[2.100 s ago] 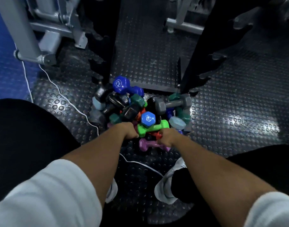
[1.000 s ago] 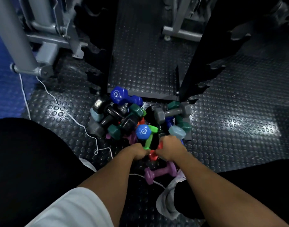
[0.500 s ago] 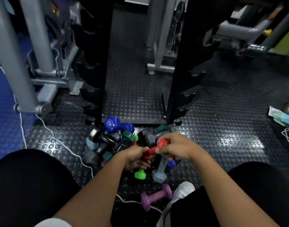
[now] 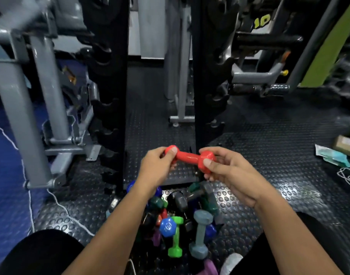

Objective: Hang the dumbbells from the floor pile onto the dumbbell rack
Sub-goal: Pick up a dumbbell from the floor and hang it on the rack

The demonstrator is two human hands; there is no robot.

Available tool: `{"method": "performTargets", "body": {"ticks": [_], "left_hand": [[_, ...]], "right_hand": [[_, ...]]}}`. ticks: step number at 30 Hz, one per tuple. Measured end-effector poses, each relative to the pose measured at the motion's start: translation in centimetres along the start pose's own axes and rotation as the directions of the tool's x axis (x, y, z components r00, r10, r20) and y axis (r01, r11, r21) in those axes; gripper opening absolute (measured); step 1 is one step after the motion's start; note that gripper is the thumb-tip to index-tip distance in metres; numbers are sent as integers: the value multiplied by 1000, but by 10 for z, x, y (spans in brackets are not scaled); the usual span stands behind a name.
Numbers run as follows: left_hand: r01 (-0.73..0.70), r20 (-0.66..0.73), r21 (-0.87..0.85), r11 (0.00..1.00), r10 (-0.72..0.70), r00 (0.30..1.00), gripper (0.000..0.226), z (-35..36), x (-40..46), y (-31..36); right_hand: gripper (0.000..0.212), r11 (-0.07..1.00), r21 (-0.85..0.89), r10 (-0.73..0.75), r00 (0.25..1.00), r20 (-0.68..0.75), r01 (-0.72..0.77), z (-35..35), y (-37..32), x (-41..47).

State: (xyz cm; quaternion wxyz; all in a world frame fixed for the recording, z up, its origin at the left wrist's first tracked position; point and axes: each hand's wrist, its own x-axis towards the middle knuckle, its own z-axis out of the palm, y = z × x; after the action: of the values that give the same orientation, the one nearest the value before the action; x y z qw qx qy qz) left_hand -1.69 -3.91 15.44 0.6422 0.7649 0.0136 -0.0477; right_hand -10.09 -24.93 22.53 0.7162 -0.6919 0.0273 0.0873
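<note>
Since half a second ago, both hands have lifted the red dumbbell [image 4: 190, 157] clear of the floor pile [image 4: 182, 221] and up in front of the dumbbell rack [image 4: 108, 108]; my view has tilted up with it.

Nearest to me, the pile lies between my knees. A green dumbbell [image 4: 176, 238] and a grey-blue dumbbell [image 4: 199, 234] lie side by side at its near edge, with a blue dumbbell [image 4: 167, 227] head resting against the green one. Darker pieces are stacked behind them, near the rack base.

Above the pile, my left hand [image 4: 157, 168] is closed around the left head of the red dumbbell, thumb on top. My right hand [image 4: 227, 169] is closed around the right head, thumb on its near face. The bar runs roughly level between them, tilted slightly down to the right, and touches nothing else.

Beyond the hands stand the two black uprights of the rack, left and right upright [image 4: 207, 82], each with hook-shaped cradles along its outer edge. The cradles I can see appear unoccupied; the dark finish hides detail.

Procedure, as I judge it:
1. Keep the grip on the heads.
2. Select a cradle.
3. Level the bar before approach.
4. Lower until the cradle bears the weight.
5. Release only after the dumbbell sits without rocking.

Caution: a tilted bar may slide off onto the pile or my feet.
</note>
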Motion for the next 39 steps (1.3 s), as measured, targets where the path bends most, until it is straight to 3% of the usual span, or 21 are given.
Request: {"method": "performTargets", "body": {"ticks": [7,16,24,30,35,39], "left_hand": [[-309,-119,22,951,309,944,31,-13,5,122],[-663,-224,153,733,679,699,43,-27,9,309],[-766,-265,130,629,767,585,52,-36,16,390],[-817,-258,18,576,792,552,21,-35,13,436],[-845,-246,-27,534,816,523,15,-27,21,459],[-825,-294,61,563,800,524,13,-35,45,464]], "right_hand": [[44,954,109,-282,960,-2,280,7,-82,-13],[37,707,417,-585,804,-108,571,13,-225,-24],[27,621,464,-657,743,-131,631,15,-309,-28],[40,563,440,-703,685,-190,699,23,-340,-31],[45,500,351,-753,597,-275,792,27,-354,-26],[45,509,253,-760,568,-315,823,20,-364,-17]]}}
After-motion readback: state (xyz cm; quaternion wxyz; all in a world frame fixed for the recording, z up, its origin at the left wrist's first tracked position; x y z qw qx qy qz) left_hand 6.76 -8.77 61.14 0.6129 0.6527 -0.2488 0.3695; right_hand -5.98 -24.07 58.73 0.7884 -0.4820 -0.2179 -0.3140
